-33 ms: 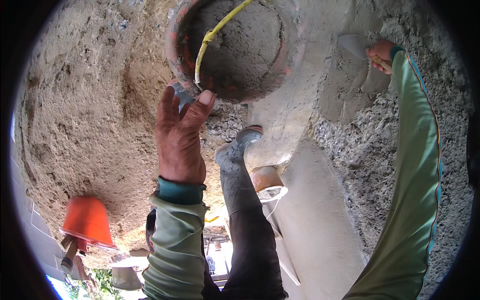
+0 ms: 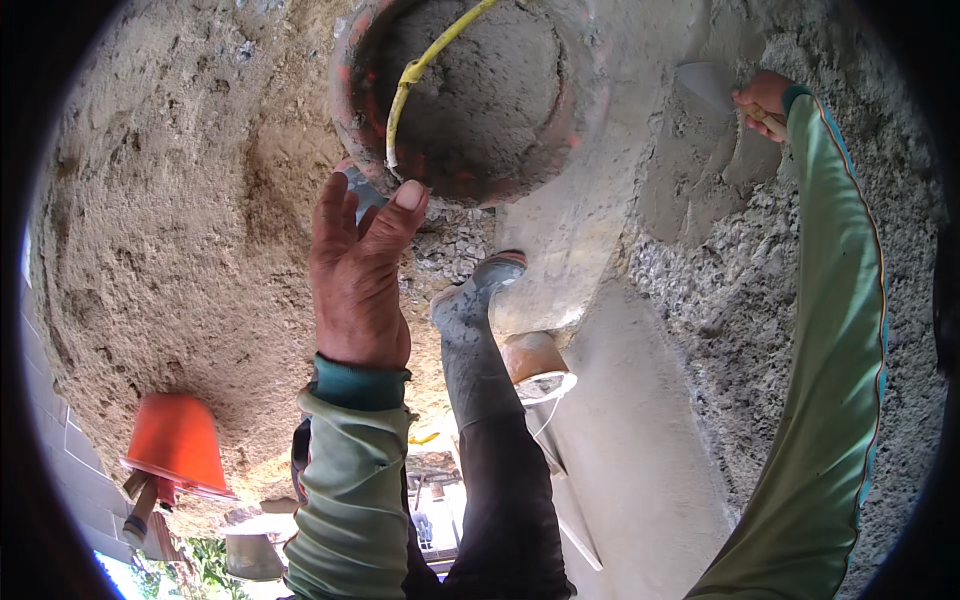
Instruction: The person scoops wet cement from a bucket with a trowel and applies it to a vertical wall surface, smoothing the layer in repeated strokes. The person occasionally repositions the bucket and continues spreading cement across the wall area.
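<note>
My left hand [image 2: 362, 275] is raised with its thumb and fingers apart, the fingertips close to the lower left rim of a mortar-smeared bucket [image 2: 345, 105]. I cannot tell whether they touch it. Inside the bucket is grey wet mortar [image 2: 500, 90], and a yellow handle [image 2: 440, 45] crosses its opening. Out to the right, my right hand [image 2: 765, 103] grips the wooden handle of a trowel [image 2: 706, 87]. The trowel's blade lies against a smooth patch of wet mortar [image 2: 690, 185] on the rough grey surface.
My boot [image 2: 470, 315] stands below the bucket, beside a small orange-brown bucket [image 2: 532, 358] with a pale rim. An orange bucket [image 2: 175, 440] with wooden tool handles is at the lower left. A metal pot [image 2: 253, 557] stands near some greenery. Rough earth fills the left side.
My right hand and forearm have shifted very slightly to the right. My left hand stays almost in the same place beside the bucket.
</note>
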A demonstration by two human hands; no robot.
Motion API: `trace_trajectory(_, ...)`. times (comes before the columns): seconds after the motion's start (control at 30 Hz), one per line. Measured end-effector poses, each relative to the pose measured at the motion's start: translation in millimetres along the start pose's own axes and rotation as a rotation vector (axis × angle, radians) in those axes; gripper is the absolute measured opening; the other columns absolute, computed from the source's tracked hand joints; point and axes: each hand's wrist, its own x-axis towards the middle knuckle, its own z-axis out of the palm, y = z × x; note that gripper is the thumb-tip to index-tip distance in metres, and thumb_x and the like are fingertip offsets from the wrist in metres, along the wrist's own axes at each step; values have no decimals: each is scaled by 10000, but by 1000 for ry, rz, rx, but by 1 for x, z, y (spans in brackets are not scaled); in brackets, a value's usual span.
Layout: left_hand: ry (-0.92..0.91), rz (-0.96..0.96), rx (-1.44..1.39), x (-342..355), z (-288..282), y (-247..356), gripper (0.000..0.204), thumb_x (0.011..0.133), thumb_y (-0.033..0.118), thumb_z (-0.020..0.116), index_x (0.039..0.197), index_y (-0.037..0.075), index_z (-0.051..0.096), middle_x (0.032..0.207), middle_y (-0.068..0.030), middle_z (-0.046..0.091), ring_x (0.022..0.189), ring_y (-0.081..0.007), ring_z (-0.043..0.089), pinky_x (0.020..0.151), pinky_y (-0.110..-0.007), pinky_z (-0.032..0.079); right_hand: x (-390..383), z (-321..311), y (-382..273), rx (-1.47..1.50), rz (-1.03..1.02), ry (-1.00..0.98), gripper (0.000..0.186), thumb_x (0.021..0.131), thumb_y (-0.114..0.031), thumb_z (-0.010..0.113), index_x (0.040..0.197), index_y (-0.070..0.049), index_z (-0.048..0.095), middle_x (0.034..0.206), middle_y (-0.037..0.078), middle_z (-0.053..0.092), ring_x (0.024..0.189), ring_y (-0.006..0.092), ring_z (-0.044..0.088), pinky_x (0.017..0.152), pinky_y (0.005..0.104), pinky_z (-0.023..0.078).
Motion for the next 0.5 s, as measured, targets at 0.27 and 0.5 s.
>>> trace_trajectory(0.27,-56,17,40,-4,5,-3,905,894,389,740,1563,24,252,1555,-182,379,1448,-273,343,1176,-511,150,-7,-30,45,424,-359,337,390,985,-461,580,999,-75,629,749,47,616,559,143,547,468,339,424)
trace_trajectory(0.5,81,-72,97,-9,6,-11,823,927,361,709,1565,64,281,1522,-123,433,1402,-246,379,1128,-478,241,-43,207,71,1312,-544,310,392,986,-340,482,1268,-107,624,957,56,660,741,170,628,587,320,520)
